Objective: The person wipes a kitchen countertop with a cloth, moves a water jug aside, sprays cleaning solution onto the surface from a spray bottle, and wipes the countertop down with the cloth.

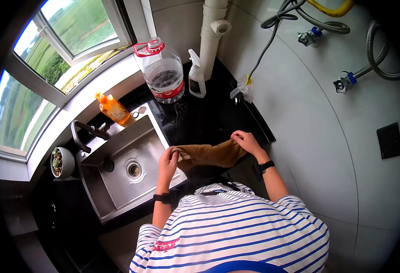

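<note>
A brown cloth (211,154) hangs stretched between my two hands, in front of the black countertop's near edge. My left hand (168,160) pinches its left end, close to the right rim of the steel sink (118,189). At the cloth's upper right corner, my right hand (246,141) is closed on the edge. The cloth sags a little in the middle. Its underside is hidden from view.
On the black countertop (200,116) stand a large clear plastic bottle (164,73) and a white spray bottle (196,77). An orange soap bottle (114,109), dark faucet (88,132) and potted succulent (62,162) line the window side. A plug (237,96) lies by the wall.
</note>
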`<state>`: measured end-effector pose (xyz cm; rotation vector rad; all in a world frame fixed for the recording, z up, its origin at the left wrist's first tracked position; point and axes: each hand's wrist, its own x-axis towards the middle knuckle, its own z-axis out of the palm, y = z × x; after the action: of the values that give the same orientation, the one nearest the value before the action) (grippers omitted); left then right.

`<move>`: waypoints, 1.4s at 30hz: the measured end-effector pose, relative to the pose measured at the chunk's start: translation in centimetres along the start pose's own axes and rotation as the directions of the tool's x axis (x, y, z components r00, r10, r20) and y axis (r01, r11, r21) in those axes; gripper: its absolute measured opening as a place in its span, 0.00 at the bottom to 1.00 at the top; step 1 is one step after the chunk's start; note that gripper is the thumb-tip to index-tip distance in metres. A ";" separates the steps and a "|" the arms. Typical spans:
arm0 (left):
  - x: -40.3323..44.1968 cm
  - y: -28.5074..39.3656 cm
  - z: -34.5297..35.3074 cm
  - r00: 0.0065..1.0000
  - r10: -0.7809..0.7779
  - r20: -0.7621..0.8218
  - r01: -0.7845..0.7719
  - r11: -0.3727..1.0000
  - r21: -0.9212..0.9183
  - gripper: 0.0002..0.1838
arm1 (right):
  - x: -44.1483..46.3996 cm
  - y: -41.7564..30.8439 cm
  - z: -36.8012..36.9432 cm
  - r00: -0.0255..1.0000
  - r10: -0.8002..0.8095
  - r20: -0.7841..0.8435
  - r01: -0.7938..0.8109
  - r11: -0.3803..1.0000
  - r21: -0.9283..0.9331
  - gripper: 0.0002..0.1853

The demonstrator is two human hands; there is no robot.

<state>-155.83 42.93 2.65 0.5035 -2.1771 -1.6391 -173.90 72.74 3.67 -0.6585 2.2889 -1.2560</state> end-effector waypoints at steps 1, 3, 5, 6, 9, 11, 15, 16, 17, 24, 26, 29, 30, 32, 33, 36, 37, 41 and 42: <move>0.3 0.4 0.0 0.999 -0.028 -0.015 0.029 0.997 0.065 0.12 | 0.5 -0.5 -0.3 0.997 -0.008 -0.083 0.001 0.996 -0.084 0.13; 0.4 1.4 0.2 0.999 -0.018 0.051 0.001 0.946 0.325 0.14 | 1.3 -1.6 -1.4 0.991 0.111 -0.081 -0.128 0.962 -0.243 0.18; -0.1 -0.6 1.1 0.977 0.177 0.116 -0.209 0.719 0.663 0.19 | 1.5 1.4 -0.1 0.984 0.072 -0.161 -0.132 0.906 -0.403 0.22; -0.5 -1.9 1.8 0.973 0.174 0.149 -0.229 0.702 0.674 0.20 | 1.6 2.7 0.5 0.973 0.009 -0.231 -0.138 0.823 -0.550 0.28; -1.4 -3.8 3.8 0.944 0.218 0.248 -0.329 0.676 0.659 0.25 | 0.9 2.0 2.4 0.987 0.136 -0.079 -0.157 0.820 -0.550 0.36; -1.7 -3.3 5.1 0.931 0.181 0.316 -0.351 0.677 0.647 0.27 | 0.5 1.9 4.2 0.991 0.128 -0.024 -0.119 0.819 -0.561 0.35; -1.7 -5.2 8.2 0.909 0.185 0.374 -0.394 0.676 0.623 0.27 | 0.3 1.1 7.5 0.958 0.206 0.199 -0.034 0.772 -0.635 0.37; -1.9 -5.4 8.7 0.912 0.174 0.370 -0.384 0.679 0.626 0.27 | 0.3 0.4 8.2 0.940 0.224 0.258 0.012 0.735 -0.678 0.37; -2.1 -5.6 9.2 0.911 0.158 0.381 -0.390 0.631 0.671 0.28 | 0.2 0.3 9.3 0.948 0.226 0.223 -0.003 0.710 -0.704 0.36; -1.0 -6.2 10.1 0.944 0.168 0.285 -0.328 0.574 0.750 0.27 | 2.2 2.1 11.8 0.976 -0.017 0.216 0.157 0.741 -0.652 0.33; 0.6 -6.2 9.9 0.954 0.160 0.255 -0.300 0.573 0.763 0.26 | 4.0 2.2 11.8 0.968 -0.045 0.246 0.199 0.732 -0.651 0.32; 3.8 -6.5 8.7 0.967 0.127 0.223 -0.248 0.683 0.687 0.25 | 7.6 1.8 11.6 0.950 -0.075 0.302 0.264 0.709 -0.654 0.31; 5.0 -7.0 8.4 0.968 0.124 0.217 -0.240 0.705 0.668 0.25 | 8.8 1.6 11.7 0.941 -0.079 0.328 0.288 0.696 -0.658 0.30; 7.7 -7.8 7.9 0.969 0.084 0.231 -0.225 0.685 0.693 0.26 | 11.4 1.0 12.0 0.935 -0.101 0.340 0.313 0.687 -0.656 0.30; 8.9 -7.8 7.7 0.969 0.067 0.237 -0.218 0.678 0.702 0.27 | 12.7 0.7 12.1 0.931 -0.093 0.353 0.321 0.667 -0.672 0.29; 12.9 -8.8 7.0 0.960 -0.001 0.280 -0.209 0.665 0.717 0.29 | 16.5 0.6 12.9 0.923 -0.111 0.369 0.355 0.620 -0.700 0.29; 14.2 -8.9 6.6 0.956 -0.018 0.293 -0.205 0.672 0.711 0.30 | 17.6 0.5 13.0 0.924 -0.122 0.363 0.356 0.622 -0.698 0.29; 18.4 -10.0 5.8 0.947 -0.082 0.312 -0.168 0.699 0.695 0.32 | 21.1 -0.2 13.4 0.925 -0.169 0.341 0.371 0.591 -0.716 0.27; 18.9 -10.2 5.7 0.944 -0.094 0.317 -0.159 0.711 0.685 0.32 | 21.5 -0.4 13.5 0.927 -0.178 0.329 0.369 0.574 -0.731 0.26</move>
<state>-174.46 35.76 -7.21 0.3868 -3.0428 -0.8328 -182.83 50.94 -5.90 -1.4241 2.5394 -0.1430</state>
